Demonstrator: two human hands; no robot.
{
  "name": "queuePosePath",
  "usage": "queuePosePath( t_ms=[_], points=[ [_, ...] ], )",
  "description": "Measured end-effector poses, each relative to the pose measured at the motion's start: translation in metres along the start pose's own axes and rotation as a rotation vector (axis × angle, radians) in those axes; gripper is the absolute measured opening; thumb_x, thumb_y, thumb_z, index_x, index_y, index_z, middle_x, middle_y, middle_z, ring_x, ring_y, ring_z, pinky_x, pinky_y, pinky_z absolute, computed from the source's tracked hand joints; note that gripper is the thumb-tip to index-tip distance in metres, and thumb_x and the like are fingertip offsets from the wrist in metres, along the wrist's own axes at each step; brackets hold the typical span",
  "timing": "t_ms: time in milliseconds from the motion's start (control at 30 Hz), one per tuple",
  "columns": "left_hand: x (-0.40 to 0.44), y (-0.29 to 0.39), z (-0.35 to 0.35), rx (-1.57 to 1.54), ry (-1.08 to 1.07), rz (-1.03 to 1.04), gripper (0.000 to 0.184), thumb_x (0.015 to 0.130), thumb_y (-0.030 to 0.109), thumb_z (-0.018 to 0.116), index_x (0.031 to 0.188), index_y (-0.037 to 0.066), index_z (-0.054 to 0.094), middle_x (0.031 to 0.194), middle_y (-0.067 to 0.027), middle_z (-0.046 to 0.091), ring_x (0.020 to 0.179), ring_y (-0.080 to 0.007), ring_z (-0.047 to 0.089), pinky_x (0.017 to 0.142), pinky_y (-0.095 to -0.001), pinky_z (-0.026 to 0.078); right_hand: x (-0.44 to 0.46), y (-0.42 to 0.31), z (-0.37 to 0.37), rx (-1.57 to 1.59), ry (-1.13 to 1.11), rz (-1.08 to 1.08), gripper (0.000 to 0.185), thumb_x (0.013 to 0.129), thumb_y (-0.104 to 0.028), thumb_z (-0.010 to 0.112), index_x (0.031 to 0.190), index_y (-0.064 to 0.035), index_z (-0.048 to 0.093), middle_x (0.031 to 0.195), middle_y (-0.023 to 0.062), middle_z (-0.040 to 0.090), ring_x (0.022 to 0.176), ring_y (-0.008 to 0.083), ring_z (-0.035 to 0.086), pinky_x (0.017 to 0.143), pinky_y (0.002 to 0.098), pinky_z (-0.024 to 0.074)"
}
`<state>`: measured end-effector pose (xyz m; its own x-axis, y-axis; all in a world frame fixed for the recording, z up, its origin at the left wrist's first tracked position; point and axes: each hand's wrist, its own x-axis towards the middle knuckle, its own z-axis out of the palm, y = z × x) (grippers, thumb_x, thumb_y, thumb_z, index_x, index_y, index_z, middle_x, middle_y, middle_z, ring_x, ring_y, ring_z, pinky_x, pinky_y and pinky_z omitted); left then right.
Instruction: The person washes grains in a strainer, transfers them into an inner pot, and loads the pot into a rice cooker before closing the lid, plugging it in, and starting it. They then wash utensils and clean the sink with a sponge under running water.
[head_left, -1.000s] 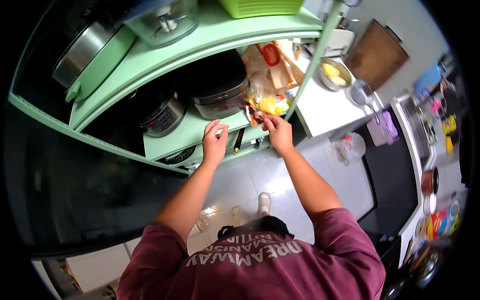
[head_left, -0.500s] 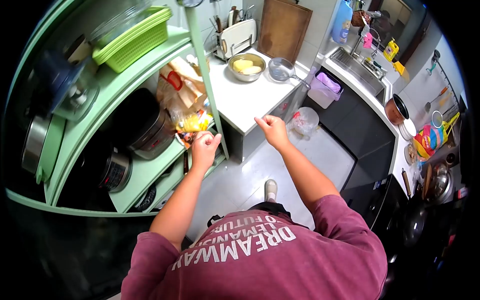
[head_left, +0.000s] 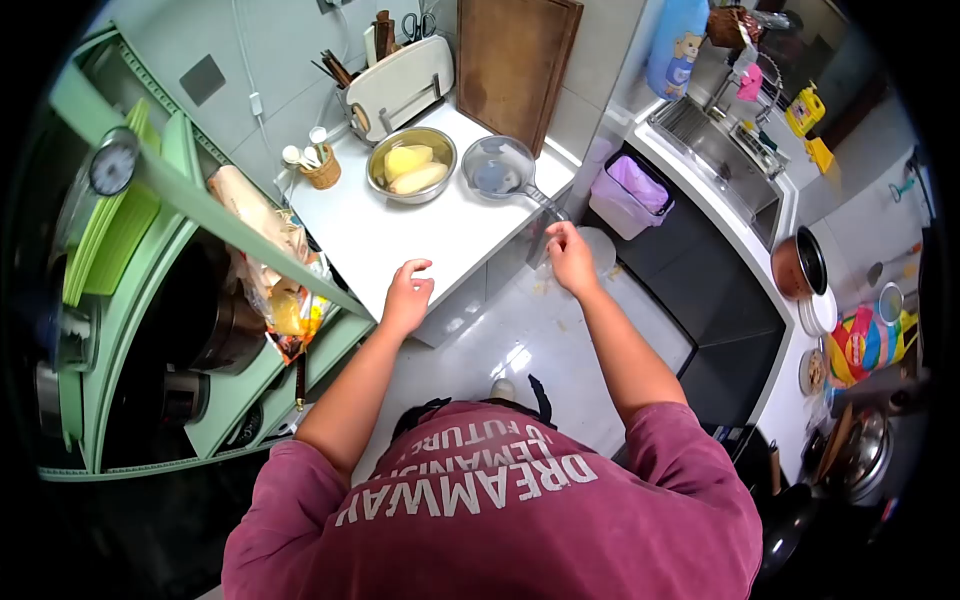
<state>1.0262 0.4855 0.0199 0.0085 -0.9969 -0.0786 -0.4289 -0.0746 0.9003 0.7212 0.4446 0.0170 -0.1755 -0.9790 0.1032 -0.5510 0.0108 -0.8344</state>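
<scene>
My left hand [head_left: 409, 298] is in front of the near edge of a white counter [head_left: 400, 247], fingers loosely curled and apart, holding nothing. To the right, my right hand [head_left: 570, 260] hovers near the counter's right side, just below a strainer's handle, its fingers bent and apart with nothing in them. A metal bowl [head_left: 440, 144] on the counter holds pale yellow peeled pieces. Beside it lies a round strainer [head_left: 498, 168] with a long handle reaching over the counter's right edge.
A green shelf rack [head_left: 222, 232] with pots and bags stands at left. Behind the bowl are a knife rack [head_left: 400, 88] and a brown board [head_left: 512, 65]. A lilac-lined bin [head_left: 632, 195], a sink [head_left: 722, 160] and a brown pot [head_left: 797, 264] are at right.
The view has turned right, so the shelf rack has shifted left and the counter is now in front of my hands. Both hands have moved from the shelves towards the counter.
</scene>
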Motion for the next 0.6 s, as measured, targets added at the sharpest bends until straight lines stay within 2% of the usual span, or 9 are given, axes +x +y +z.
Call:
queuePosePath(
  t_ms=[33, 67, 200, 300, 333, 433, 467, 533, 600],
  points=[
    [0.008, 0.002, 0.008, 0.0, -0.01, 0.001, 0.029, 0.086, 0.009, 0.058, 0.115, 0.007, 0.055, 0.119, -0.0144, 0.053, 0.093, -0.0219, 0.062, 0.081, -0.0321, 0.049, 0.015, 0.008, -0.002, -0.028, 0.0, -0.018, 0.02, 0.085, -0.02, 0.065, 0.098, -0.0073, 0.058, 0.082, 0.012, 0.065, 0.074, 0.0276, 0.062, 0.07, 0.0386, 0.0479],
    [0.012, 0.004, 0.013, 0.003, -0.021, 0.001, 0.03, 0.086, 0.01, 0.058, 0.116, 0.007, 0.055, 0.12, -0.0145, 0.053, 0.094, -0.022, 0.062, 0.081, -0.0323, 0.049, 0.032, 0.015, -0.003, -0.097, -0.068, 0.0, 0.035, 0.079, -0.019, 0.07, 0.11, -0.0099, 0.056, 0.103, 0.011, 0.065, 0.095, 0.0279, 0.061, 0.082, 0.0384, 0.0478],
    [0.045, 0.003, 0.026, 0.058, -0.052, -0.011, 0.03, 0.086, 0.009, 0.058, 0.116, 0.006, 0.055, 0.119, -0.0149, 0.054, 0.094, -0.0217, 0.063, 0.081, -0.0325, 0.05, 0.092, 0.032, 0.011, -0.406, -0.032, -0.122, 0.06, 0.076, -0.029, 0.074, 0.125, -0.0025, 0.052, 0.127, 0.0144, 0.054, 0.124, 0.0315, 0.046, 0.104, 0.0402, 0.0365],
    [0.077, 0.005, 0.034, 0.024, -0.111, -0.036, 0.031, 0.087, 0.009, 0.058, 0.118, 0.006, 0.055, 0.121, -0.0083, 0.055, 0.098, -0.0169, 0.059, 0.086, -0.0294, 0.047, 0.127, 0.039, 0.03, -0.671, -0.085, 0.05, 0.067, 0.075, -0.037, 0.074, 0.128, -0.0021, 0.05, 0.134, 0.0151, 0.049, 0.13, 0.0317, 0.041, 0.106, 0.0412, 0.0342],
    [0.089, 0.006, 0.038, 0.009, -0.109, -0.008, 0.031, 0.087, 0.008, 0.058, 0.118, 0.007, 0.056, 0.118, -0.0078, 0.057, 0.096, -0.0157, 0.059, 0.084, -0.0283, 0.047, 0.136, 0.048, 0.036, -0.712, -0.072, 0.069, 0.063, 0.076, -0.038, 0.073, 0.125, -0.0037, 0.054, 0.128, 0.0162, 0.055, 0.126, 0.0326, 0.045, 0.104, 0.041, 0.0383],
    [0.135, 0.013, 0.046, -0.035, -0.114, 0.059, 0.029, 0.088, 0.006, 0.057, 0.117, 0.006, 0.056, 0.112, -0.0086, 0.058, 0.088, -0.0132, 0.059, 0.075, -0.026, 0.047, 0.167, 0.073, 0.04, -0.547, -0.431, 0.232, 0.051, 0.076, -0.034, 0.072, 0.117, -0.0054, 0.06, 0.115, 0.0173, 0.063, 0.113, 0.0339, 0.056, 0.096, 0.0411, 0.0454],
    [0.151, 0.012, 0.048, -0.056, -0.102, 0.058, 0.028, 0.087, 0.004, 0.056, 0.116, 0.006, 0.057, 0.112, -0.0106, 0.057, 0.086, -0.0131, 0.059, 0.07, -0.0258, 0.048, 0.165, 0.081, 0.041, -0.513, -0.348, 0.139, 0.038, 0.075, -0.031, 0.07, 0.107, -0.0103, 0.065, 0.102, 0.0166, 0.067, 0.1, 0.0349, 0.062, 0.087, 0.0427, 0.0499],
    [0.171, 0.025, 0.057, -0.187, -0.078, -0.004, 0.027, 0.088, -0.002, 0.053, 0.113, 0.006, 0.058, 0.108, -0.0108, 0.056, 0.08, -0.0094, 0.056, 0.06, -0.0232, 0.046, 0.162, 0.068, 0.017, -0.522, -0.378, 0.154, 0.033, 0.075, -0.03, 0.069, 0.103, -0.013, 0.067, 0.098, 0.0155, 0.068, 0.096, 0.0346, 0.063, 0.083, 0.0436, 0.0503],
    [0.203, 0.031, 0.077, -0.233, 0.008, 0.173, 0.022, 0.088, -0.003, 0.051, 0.108, 0.004, 0.06, 0.104, -0.0078, 0.056, 0.082, -0.011, 0.056, 0.065, -0.0237, 0.047, 0.156, 0.072, -0.01, -0.506, -0.316, 0.115, 0.025, 0.074, -0.027, 0.069, 0.096, -0.0153, 0.069, 0.087, 0.014, 0.068, 0.085, 0.0339, 0.064, 0.076, 0.0444, 0.0504]
  ],
)
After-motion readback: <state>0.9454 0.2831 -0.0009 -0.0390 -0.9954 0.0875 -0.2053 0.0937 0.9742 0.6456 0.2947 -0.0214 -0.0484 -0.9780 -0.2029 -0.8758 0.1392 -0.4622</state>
